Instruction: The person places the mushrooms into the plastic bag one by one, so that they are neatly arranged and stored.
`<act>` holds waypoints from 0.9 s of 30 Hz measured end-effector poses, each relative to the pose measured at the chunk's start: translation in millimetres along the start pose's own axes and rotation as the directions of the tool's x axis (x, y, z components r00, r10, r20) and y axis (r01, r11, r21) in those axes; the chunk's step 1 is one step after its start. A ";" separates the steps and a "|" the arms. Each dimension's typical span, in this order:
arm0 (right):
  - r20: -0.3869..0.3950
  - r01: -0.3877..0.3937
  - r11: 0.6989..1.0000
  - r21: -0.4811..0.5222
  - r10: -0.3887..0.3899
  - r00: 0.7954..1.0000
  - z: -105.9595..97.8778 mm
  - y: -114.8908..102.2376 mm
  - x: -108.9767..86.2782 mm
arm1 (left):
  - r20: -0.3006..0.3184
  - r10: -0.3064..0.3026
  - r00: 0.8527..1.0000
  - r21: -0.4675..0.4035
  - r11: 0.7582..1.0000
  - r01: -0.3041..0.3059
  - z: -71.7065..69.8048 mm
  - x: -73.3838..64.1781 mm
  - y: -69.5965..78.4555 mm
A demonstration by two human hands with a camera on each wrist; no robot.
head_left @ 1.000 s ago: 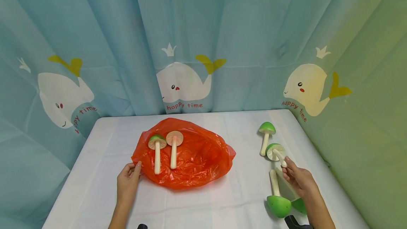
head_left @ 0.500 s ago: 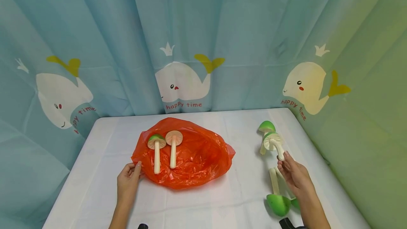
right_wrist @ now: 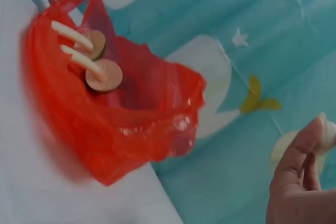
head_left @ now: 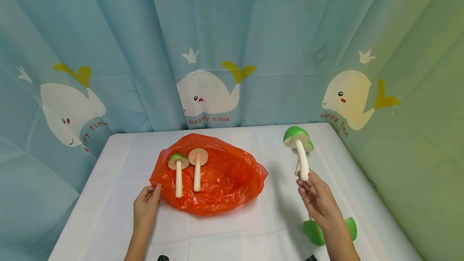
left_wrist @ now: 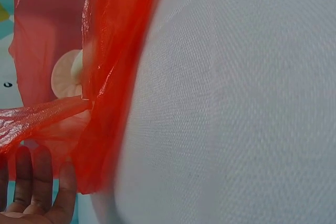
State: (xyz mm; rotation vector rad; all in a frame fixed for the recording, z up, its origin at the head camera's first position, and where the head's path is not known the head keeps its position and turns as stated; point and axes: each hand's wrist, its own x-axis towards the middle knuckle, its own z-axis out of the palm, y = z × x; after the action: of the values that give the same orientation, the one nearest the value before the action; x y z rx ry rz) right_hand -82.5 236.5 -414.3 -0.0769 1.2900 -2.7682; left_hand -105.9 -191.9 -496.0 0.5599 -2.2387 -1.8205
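Note:
My left hand [head_left: 146,208] pinches the left edge of a red plastic bag [head_left: 230,176], which lies spread with its mouth open. Two toy mushrooms with pale stems lie in it: a green-capped mushroom [head_left: 179,178] and a mushroom with its pale underside showing [head_left: 197,174]. To the right, my right hand [head_left: 320,202] holds another green-capped mushroom [head_left: 301,156] by its stem end, cap up, raised above the table. In the right wrist view only the stem tip [right_wrist: 328,137] shows between thumb and fingers.
A further green mushroom [head_left: 309,146] lies behind the held one, partly hidden. Two more green caps, a left cap [head_left: 313,233] and a right cap [head_left: 351,228], show beside my right forearm. A whale-print curtain [head_left: 275,51] borders the white table [head_left: 232,237].
My right hand has lifted the mushroom and carried it leftward, turning its cap upward. My left hand and the bag have stayed in place.

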 end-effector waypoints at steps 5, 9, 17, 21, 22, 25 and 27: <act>0.039 0.044 0.991 -0.126 -0.039 0.998 21.9 11.1 3.4 | 0.004 -0.001 1.000 -0.003 1.000 0.001 -0.1 -0.5 -0.4; 0.120 -0.004 0.986 -0.164 0.024 0.992 38.2 25.1 6.0 | -0.002 0.002 1.000 -0.006 1.000 -0.002 -0.4 0.1 -0.9; 0.224 -0.142 0.946 -0.293 0.212 0.951 67.0 64.1 12.2 | 0.006 -0.016 1.000 -0.021 1.000 0.016 0.1 -0.8 -0.1; 0.186 -0.275 0.913 -0.301 0.339 0.922 76.6 85.4 14.4 | 0.005 -0.017 1.000 -0.003 1.000 0.017 -2.2 -1.4 -0.1; 0.171 -0.313 0.902 -0.297 0.372 0.912 78.5 90.8 15.1 | 0.005 -0.018 1.000 -0.002 1.000 0.018 -2.9 -1.5 -0.4; 0.122 -0.398 0.874 -0.277 0.443 0.888 82.0 105.8 18.5 | 0.002 -0.021 1.000 -0.001 1.000 0.021 -4.2 -1.4 -1.7; 0.094 -0.419 0.866 -0.274 0.458 0.884 83.6 113.5 22.4 | 0.002 -0.020 1.000 -0.003 1.000 0.020 -4.7 -1.2 -2.6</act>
State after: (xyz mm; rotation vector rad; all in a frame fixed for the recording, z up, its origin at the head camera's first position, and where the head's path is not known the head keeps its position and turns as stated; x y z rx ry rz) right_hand -91.4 97.9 -447.3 -0.0120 1.3971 -2.1677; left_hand -102.6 -196.1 -497.4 0.5820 -2.2387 -1.8347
